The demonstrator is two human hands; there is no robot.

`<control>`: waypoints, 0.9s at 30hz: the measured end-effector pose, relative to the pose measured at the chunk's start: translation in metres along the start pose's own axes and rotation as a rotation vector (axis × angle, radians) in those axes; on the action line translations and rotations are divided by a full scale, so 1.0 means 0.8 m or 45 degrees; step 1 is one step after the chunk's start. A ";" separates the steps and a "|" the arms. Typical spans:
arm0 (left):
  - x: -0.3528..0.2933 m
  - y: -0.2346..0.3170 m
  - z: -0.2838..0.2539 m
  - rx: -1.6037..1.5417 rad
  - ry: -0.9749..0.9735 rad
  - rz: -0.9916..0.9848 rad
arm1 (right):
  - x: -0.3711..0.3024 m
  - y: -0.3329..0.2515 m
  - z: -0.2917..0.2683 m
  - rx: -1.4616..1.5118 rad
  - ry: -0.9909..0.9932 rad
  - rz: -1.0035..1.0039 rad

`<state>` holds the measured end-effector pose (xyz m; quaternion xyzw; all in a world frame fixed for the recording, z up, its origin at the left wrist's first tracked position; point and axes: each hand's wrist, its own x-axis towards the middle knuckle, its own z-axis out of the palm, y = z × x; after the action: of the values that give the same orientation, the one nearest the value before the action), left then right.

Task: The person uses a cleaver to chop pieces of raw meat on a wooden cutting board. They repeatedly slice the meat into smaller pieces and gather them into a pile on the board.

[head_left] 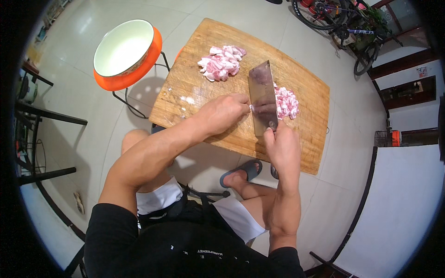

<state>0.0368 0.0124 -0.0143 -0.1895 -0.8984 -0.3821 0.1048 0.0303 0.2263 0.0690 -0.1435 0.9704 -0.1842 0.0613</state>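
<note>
A broad-bladed cleaver (263, 90) stands over the wooden cutting board (185, 99), its handle gripped in my right hand (283, 143). To the left of the blade, my left hand (227, 111) has its fingers curled and pressed down on a small piece of pale meat (251, 108), mostly hidden under the fingertips. Right of the cleaver lies a pile of finely diced pink and white meat (286, 102), partly covered by the blade. Larger meat slices (221, 63) are heaped near the far left part of the board.
A white enamel basin (125, 46) rests on an orange stool (155, 51) with black metal legs, left of the board. My slippered foot (242, 173) is below the near edge. A bicycle (343, 30) stands at the far right, and black furniture legs (51, 113) jut in at left.
</note>
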 end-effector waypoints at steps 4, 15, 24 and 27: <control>0.001 -0.003 0.005 -0.034 0.068 0.053 | 0.000 -0.001 0.001 -0.101 -0.033 -0.053; -0.006 0.006 0.013 -0.049 0.037 0.019 | 0.080 0.014 0.022 0.413 -0.104 0.222; -0.006 0.000 0.012 0.012 0.125 -0.006 | 0.006 0.005 0.000 0.239 0.084 -0.081; -0.005 -0.001 0.013 0.030 0.122 0.026 | -0.001 0.014 0.002 0.100 0.048 -0.147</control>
<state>0.0395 0.0185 -0.0238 -0.1789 -0.8947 -0.3792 0.1540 0.0287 0.2362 0.0634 -0.1931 0.9536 -0.2279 0.0378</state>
